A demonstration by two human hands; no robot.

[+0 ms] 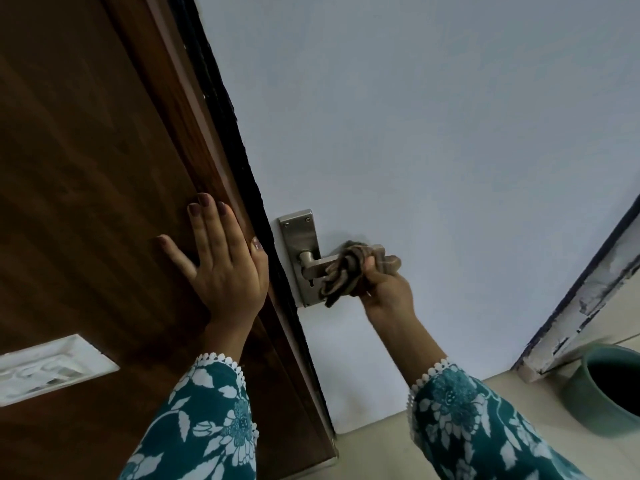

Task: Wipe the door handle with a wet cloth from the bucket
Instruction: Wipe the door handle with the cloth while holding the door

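Note:
A metal lever door handle (313,266) on a steel backplate (298,237) sits on the pale blue door (433,133). My right hand (382,289) grips a crumpled brownish cloth (349,268) wrapped around the outer part of the lever, hiding its tip. My left hand (216,261) lies flat, fingers spread, against the dark brown wooden panel (86,168) beside the door's edge. A green bucket (602,389) stands on the floor at the lower right; its inside is dark.
A white switch plate (48,368) is set in the wooden panel at the lower left. A chipped white door frame (581,306) runs diagonally on the right above the bucket. Beige floor (381,452) shows below the door.

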